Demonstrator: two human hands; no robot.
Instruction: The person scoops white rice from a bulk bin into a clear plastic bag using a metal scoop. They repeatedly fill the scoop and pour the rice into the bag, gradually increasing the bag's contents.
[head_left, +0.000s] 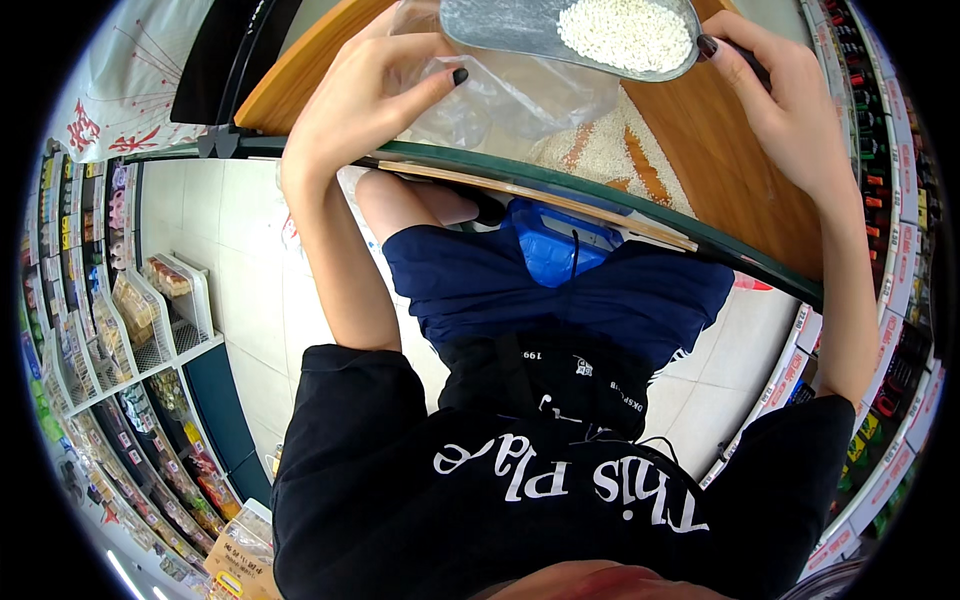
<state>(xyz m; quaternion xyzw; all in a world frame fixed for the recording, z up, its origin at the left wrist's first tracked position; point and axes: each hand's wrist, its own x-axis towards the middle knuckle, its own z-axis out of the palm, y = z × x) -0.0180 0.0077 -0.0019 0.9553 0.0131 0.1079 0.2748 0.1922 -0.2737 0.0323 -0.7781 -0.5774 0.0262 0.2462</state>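
My right hand (780, 112) grips the dark handle of a grey metal scoop (510, 26) at the top of the view. A heap of white rice grains (626, 34) lies towards the scoop's handle end. My left hand (375, 97) holds a clear plastic bag (517, 97), whose film hangs beneath the scoop. Below the bag, more loose grain (645, 150) is spread over the brown wooden surface (712, 150) of a bin or counter. Whether the scoop's far end is inside the bag, I cannot tell.
A dark green glass edge (540, 176) runs between my body and the grain. Under it is a blue plastic container (555, 247). A printed white bag (135, 82) stands at the upper left. Shelves of packaged goods (135, 435) line the left, and price-tagged shelves (885, 300) the right.
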